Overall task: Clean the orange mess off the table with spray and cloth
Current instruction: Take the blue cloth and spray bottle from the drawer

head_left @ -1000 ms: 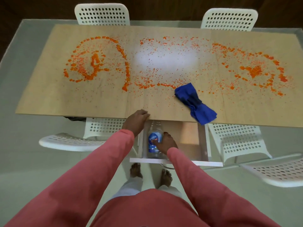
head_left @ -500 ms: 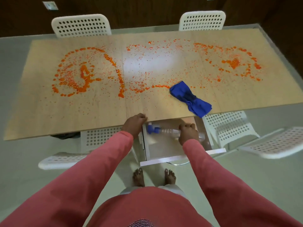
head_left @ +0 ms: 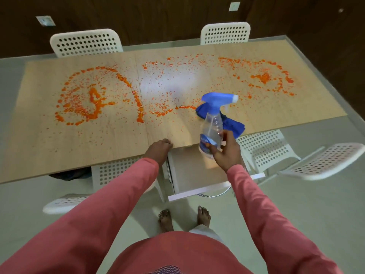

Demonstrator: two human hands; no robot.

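Clear plastic spray bottle (head_left: 211, 123), blue trigger head up, gripped low on its body by the right hand (head_left: 227, 153), above the open drawer (head_left: 197, 175). Left hand (head_left: 158, 149) curled on the table (head_left: 79, 147) edge, holding nothing. Blue cloth (head_left: 233, 123) lies near the front edge; orange mess (head_left: 92, 99) unwiped across the top. Step: spray fetched. Next needs regrip at the trigger, nozzle aimed at splatter.

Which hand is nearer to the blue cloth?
Right. The right hand, holding the spray bottle, is just below the blue cloth; the left hand rests on the table edge, farther left.
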